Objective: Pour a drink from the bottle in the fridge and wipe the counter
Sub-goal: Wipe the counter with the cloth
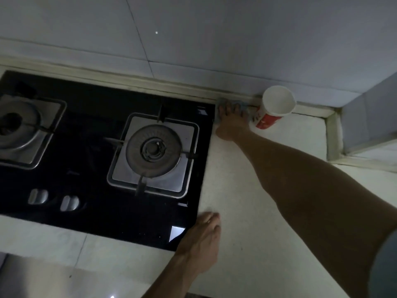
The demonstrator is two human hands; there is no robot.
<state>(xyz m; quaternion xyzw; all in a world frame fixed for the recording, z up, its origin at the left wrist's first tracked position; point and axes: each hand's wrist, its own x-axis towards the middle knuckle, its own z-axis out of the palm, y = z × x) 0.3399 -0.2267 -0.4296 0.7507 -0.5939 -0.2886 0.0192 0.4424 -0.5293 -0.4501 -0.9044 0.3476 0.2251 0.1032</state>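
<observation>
A red-and-white paper cup [274, 108] stands upright at the back of the pale counter [247, 211], close to the wall. Just left of it my right hand [233, 120] reaches far out, its straight fingers spread and pressing a small grey-blue cloth [231, 103] against the back edge of the counter. The cloth is mostly hidden under the fingers. My left hand [202, 239] lies flat near the counter's front, touching the right front corner of the black hob [96, 211]. No bottle is in view.
The glass gas hob holds two burners, one in the middle [154, 150] and one at the left edge [15, 123], with two knobs [53, 200] at its front. A tiled wall [214, 39] runs behind. A tiled pillar [369, 117] juts out at the right.
</observation>
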